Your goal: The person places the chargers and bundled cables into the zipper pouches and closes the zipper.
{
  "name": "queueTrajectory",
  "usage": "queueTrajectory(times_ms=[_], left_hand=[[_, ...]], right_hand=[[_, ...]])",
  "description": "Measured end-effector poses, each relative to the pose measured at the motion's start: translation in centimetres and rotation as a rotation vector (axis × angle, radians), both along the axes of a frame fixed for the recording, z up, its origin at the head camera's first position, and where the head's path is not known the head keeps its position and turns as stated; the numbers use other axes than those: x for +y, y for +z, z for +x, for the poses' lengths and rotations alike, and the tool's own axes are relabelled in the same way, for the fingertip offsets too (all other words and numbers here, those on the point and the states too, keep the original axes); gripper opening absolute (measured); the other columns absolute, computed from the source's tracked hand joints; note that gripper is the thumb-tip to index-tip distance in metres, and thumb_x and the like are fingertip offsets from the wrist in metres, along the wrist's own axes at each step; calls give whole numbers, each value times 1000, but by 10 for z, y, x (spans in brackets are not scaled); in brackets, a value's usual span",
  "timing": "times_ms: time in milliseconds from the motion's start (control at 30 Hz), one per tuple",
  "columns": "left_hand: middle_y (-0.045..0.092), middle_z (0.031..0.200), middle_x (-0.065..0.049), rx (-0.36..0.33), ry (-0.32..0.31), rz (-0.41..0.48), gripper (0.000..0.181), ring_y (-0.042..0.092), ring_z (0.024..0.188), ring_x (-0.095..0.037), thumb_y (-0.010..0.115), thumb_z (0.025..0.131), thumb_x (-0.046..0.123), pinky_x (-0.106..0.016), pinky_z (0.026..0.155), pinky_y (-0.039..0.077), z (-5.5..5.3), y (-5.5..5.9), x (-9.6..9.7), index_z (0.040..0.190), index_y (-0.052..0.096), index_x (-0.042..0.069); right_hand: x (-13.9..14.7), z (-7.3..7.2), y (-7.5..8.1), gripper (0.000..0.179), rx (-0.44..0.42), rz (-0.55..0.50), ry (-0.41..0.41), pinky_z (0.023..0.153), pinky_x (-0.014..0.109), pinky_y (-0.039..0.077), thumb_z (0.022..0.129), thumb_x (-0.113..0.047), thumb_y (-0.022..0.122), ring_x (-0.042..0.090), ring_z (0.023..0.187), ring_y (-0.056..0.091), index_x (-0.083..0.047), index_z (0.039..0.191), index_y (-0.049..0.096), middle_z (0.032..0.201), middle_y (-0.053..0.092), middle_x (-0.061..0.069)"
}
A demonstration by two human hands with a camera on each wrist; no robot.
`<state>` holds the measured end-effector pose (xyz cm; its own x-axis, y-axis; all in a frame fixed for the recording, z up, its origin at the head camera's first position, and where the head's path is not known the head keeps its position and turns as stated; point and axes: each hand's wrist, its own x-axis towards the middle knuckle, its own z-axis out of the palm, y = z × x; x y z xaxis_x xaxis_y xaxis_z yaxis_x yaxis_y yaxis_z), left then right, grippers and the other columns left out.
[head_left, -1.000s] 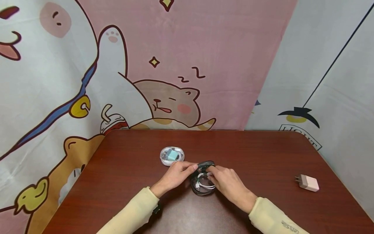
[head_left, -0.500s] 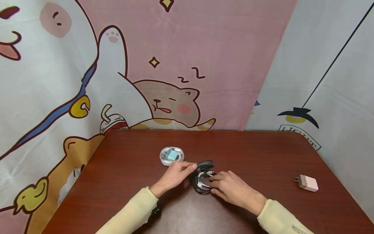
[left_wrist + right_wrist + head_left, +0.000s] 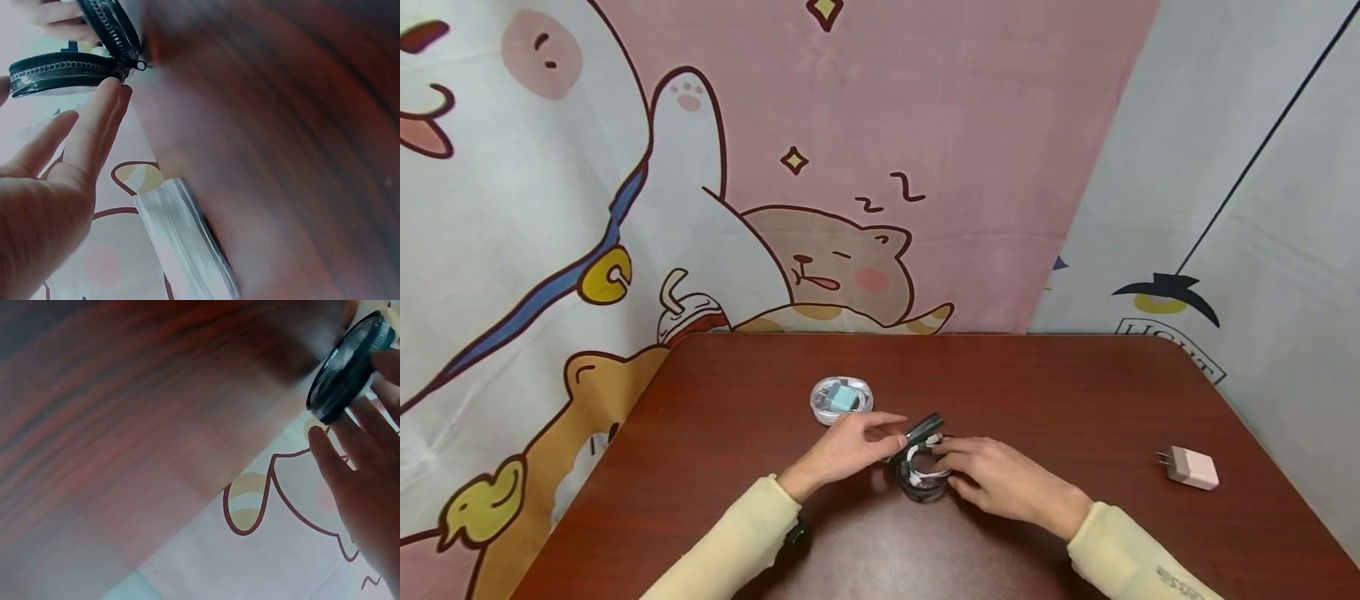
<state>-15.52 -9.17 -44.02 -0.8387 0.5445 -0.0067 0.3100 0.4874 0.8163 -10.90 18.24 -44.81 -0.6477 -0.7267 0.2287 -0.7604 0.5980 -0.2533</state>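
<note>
A small round black zip case (image 3: 921,495) stands unzipped at the middle of the table, its lid (image 3: 927,428) raised at a slant. A white cable (image 3: 914,477) lies coiled inside. My left hand (image 3: 848,448) touches the lid from the left, thumb against it and the other fingers fairly straight. In the left wrist view the zip pull (image 3: 136,64) hangs beside those fingertips. At the case's right side, my right hand (image 3: 1000,479) holds the rim, fingers over it and thumb low outside. Part of the cable is hidden behind that hand.
Behind my left hand lies a clear oval pouch (image 3: 819,412) with a light blue charger (image 3: 844,398) and a cable. Far right on the brown table (image 3: 1075,392) rests a white plug charger (image 3: 1192,468). A printed cloth (image 3: 985,167) hangs behind.
My right hand has come out of the case's inside to its right rim. The lid has tipped, and my left index finger has lifted off it.
</note>
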Motion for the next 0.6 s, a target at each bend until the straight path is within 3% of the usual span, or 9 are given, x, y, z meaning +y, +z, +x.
queueTrajectory(times_ms=[133,300,467,600], left_hand=[[74,113,4,-5,7,-4,51,72,99,-10,66,96,42,-30,86,57,1,0,1,135,69,9],[75,111,4,-12,15,13,52,72,100,-10,69,96,42,-31,87,57,3,-1,2,134,69,8],[75,110,4,-6,19,14,51,72,99,-9,70,95,42,-29,87,57,4,0,2,133,69,8],[75,109,4,5,15,13,50,72,97,-9,70,95,40,-28,86,57,4,0,1,133,70,7]], right_hand=[[6,6,5,23,-41,-67,-68,96,47,55,95,-16,74,22,122,64,-15,118,76,136,65,4],[27,17,12,26,12,-105,-195,96,49,54,95,-20,75,22,124,62,-17,120,76,138,64,0],[66,28,19,32,107,-128,-365,94,54,52,91,-18,79,30,125,61,-14,123,74,145,58,6],[102,37,24,40,108,-136,-507,91,61,49,90,-20,81,39,126,56,-10,127,71,148,53,14]])
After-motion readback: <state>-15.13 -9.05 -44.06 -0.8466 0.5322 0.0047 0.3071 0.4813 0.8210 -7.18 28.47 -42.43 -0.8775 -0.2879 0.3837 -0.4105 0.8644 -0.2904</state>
